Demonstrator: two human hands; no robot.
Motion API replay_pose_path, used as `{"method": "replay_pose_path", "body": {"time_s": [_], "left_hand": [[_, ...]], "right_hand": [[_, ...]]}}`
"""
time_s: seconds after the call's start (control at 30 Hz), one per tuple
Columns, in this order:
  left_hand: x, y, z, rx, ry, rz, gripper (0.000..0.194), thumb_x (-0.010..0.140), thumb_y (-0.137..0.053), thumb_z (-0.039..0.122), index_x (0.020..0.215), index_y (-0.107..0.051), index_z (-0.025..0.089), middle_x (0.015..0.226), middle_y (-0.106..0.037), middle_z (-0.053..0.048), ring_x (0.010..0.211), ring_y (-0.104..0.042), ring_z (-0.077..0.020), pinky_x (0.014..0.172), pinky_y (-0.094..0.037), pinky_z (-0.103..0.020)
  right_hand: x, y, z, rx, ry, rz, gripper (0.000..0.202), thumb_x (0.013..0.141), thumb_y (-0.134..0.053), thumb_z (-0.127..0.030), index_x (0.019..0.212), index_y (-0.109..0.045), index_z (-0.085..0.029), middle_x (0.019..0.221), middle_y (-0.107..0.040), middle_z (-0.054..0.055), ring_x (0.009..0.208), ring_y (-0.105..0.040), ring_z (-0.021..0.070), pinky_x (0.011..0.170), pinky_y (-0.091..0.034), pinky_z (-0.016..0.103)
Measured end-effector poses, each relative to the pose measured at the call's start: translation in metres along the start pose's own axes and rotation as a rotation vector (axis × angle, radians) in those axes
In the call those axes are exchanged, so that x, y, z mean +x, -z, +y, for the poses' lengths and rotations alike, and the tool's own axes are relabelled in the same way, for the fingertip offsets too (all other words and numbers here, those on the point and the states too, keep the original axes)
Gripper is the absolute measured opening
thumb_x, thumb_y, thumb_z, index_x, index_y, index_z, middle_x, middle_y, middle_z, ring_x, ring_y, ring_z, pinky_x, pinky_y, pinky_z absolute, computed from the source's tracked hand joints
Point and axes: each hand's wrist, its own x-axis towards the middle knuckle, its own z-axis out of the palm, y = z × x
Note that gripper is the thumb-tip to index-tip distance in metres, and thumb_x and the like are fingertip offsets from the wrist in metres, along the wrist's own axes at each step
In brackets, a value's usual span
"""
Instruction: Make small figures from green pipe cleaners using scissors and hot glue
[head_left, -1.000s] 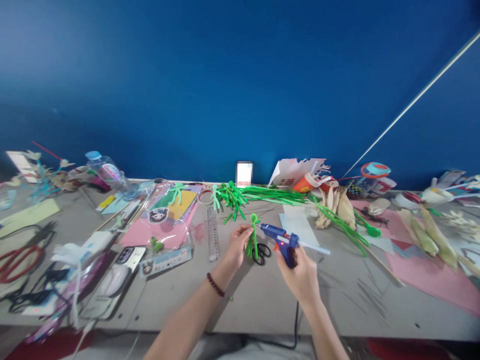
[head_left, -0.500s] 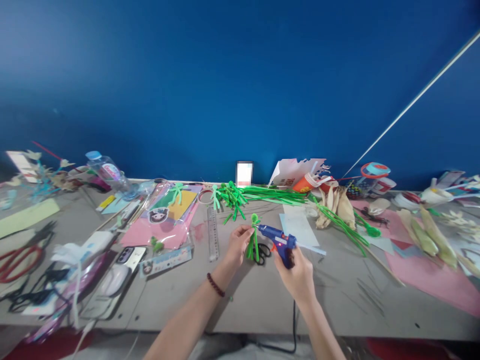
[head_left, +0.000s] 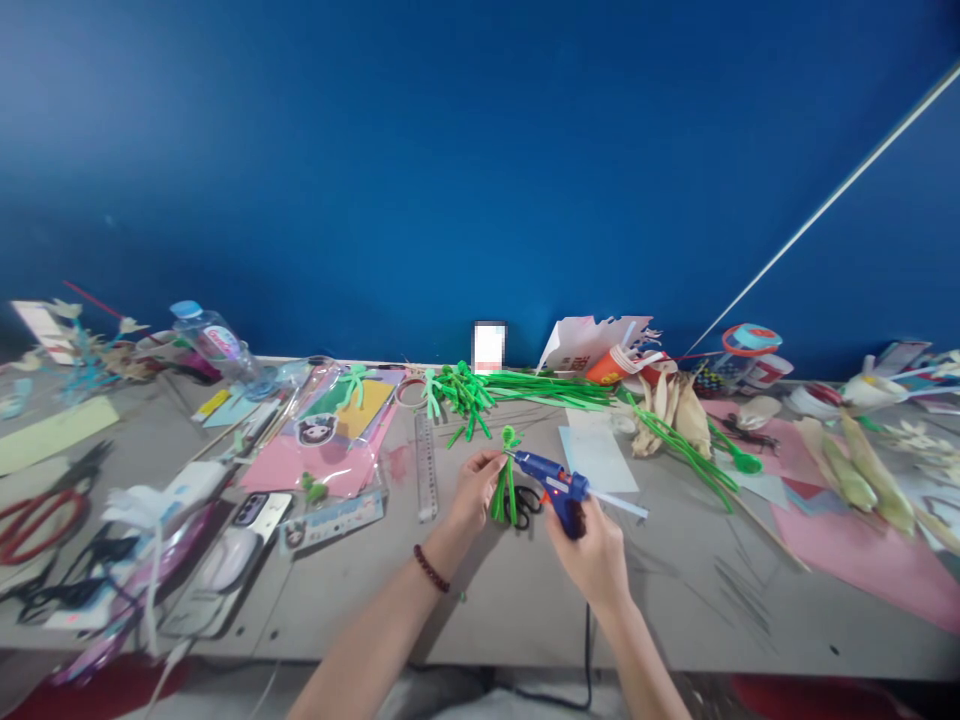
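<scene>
My left hand (head_left: pixel 480 487) pinches a small figure of green pipe cleaners (head_left: pixel 504 495) with a coiled round top and several strands hanging down. In my right hand (head_left: pixel 594 545) is a blue hot glue gun (head_left: pixel 551 475), its orange trigger under my fingers and a pale glue stick poking out of the back. The gun's nozzle points left and meets the figure just below its coiled top; whether glue is coming out is too small to see. Black-handled scissors (head_left: pixel 527 507) lie on the table behind the strands.
A heap of green pipe cleaners (head_left: pixel 466 395) lies at the back centre. Left are a clear ruler (head_left: pixel 426 470), pink paper (head_left: pixel 277 462), a phone (head_left: pixel 225 570) and red-handled scissors (head_left: pixel 37 525). Right are longer green stems (head_left: pixel 686 455) and dried husks (head_left: pixel 874 470). The gun's cord (head_left: pixel 588 640) drops over the front edge.
Very little differs. The glue gun has shifted slightly left and tilted a little, its nozzle staying at the figure. The strands in my left hand have swung slightly.
</scene>
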Motion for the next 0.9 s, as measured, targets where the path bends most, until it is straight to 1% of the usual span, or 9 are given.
{"method": "replay_pose_path", "body": {"time_s": [0.13, 0.23, 0.33, 0.43, 0.6, 0.77, 0.83, 0.9], "left_hand": [[0.000, 0.000, 0.000, 0.026, -0.005, 0.004, 0.029, 0.047, -0.083, 0.022, 0.065, -0.062, 0.014, 0.055, -0.064, 0.001, 0.050, -0.058, -0.0101, 0.051, -0.042, -0.020], [-0.002, -0.001, 0.002, 0.047, -0.010, 0.011, 0.027, 0.048, -0.082, 0.021, 0.065, -0.062, 0.014, 0.053, -0.063, 0.001, 0.049, -0.058, -0.0097, 0.050, -0.042, -0.020], [-0.004, -0.002, 0.004, 0.091, -0.001, 0.001, 0.025, 0.050, -0.080, 0.022, 0.065, -0.061, 0.014, 0.052, -0.062, 0.001, 0.046, -0.056, -0.0092, 0.046, -0.040, -0.019], [-0.006, -0.002, 0.005, 0.122, 0.008, -0.011, 0.025, 0.052, -0.078, 0.023, 0.067, -0.061, 0.015, 0.052, -0.062, 0.001, 0.045, -0.055, -0.0095, 0.043, -0.037, -0.018], [-0.007, -0.001, 0.006, 0.130, -0.005, -0.022, 0.027, 0.052, -0.076, 0.023, 0.072, -0.060, 0.015, 0.054, -0.061, 0.002, 0.046, -0.055, -0.0091, 0.043, -0.037, -0.018], [-0.007, -0.001, 0.007, 0.112, 0.008, -0.038, 0.029, 0.051, -0.076, 0.026, 0.074, -0.059, 0.016, 0.057, -0.060, 0.004, 0.050, -0.058, -0.0103, 0.051, -0.044, -0.021], [-0.006, -0.001, 0.007, 0.121, 0.020, -0.027, 0.031, 0.050, -0.077, 0.026, 0.074, -0.060, 0.016, 0.057, -0.061, 0.003, 0.049, -0.058, -0.0102, 0.049, -0.043, -0.021], [-0.004, -0.001, 0.005, 0.118, 0.019, -0.019, 0.032, 0.049, -0.079, 0.025, 0.073, -0.060, 0.016, 0.057, -0.061, 0.003, 0.049, -0.057, -0.0098, 0.048, -0.041, -0.020]], "right_hand": [[0.001, 0.000, 0.001, 0.098, -0.051, -0.043, 0.021, 0.079, -0.053, -0.034, 0.090, -0.056, -0.017, 0.063, -0.065, 0.003, 0.052, -0.061, 0.0171, 0.052, -0.046, 0.025], [0.002, 0.002, 0.000, 0.185, -0.078, -0.119, 0.020, 0.081, -0.051, -0.034, 0.090, -0.055, -0.017, 0.062, -0.063, 0.002, 0.048, -0.057, 0.0146, 0.048, -0.044, 0.023], [0.003, 0.003, 0.000, 0.280, -0.125, -0.209, 0.017, 0.082, -0.051, -0.034, 0.086, -0.053, -0.018, 0.058, -0.060, 0.000, 0.045, -0.053, 0.0126, 0.044, -0.040, 0.022], [0.004, 0.004, 0.000, 0.361, -0.194, -0.252, 0.018, 0.081, -0.053, -0.036, 0.083, -0.051, -0.018, 0.054, -0.054, -0.003, 0.043, -0.050, 0.0114, 0.043, -0.038, 0.021], [0.004, -0.001, 0.007, 0.525, -0.359, -0.301, 0.024, 0.077, -0.059, -0.039, 0.084, -0.052, -0.017, 0.055, -0.051, -0.004, 0.044, -0.046, 0.0101, 0.041, -0.037, 0.021], [0.002, -0.007, 0.017, 0.712, -0.570, -0.349, 0.027, 0.068, -0.064, -0.040, 0.068, -0.050, -0.017, 0.055, -0.051, -0.002, 0.049, -0.048, 0.0113, 0.046, -0.038, 0.023], [0.003, -0.008, 0.020, 0.804, -0.646, -0.351, 0.027, 0.065, -0.066, -0.039, 0.068, -0.051, -0.017, 0.054, -0.053, -0.002, 0.049, -0.050, 0.0120, 0.047, -0.039, 0.023], [0.004, -0.009, 0.020, 0.900, -0.678, -0.345, 0.024, 0.064, -0.065, -0.036, 0.071, -0.052, -0.017, 0.052, -0.053, -0.002, 0.048, -0.049, 0.0118, 0.047, -0.038, 0.023]]}}
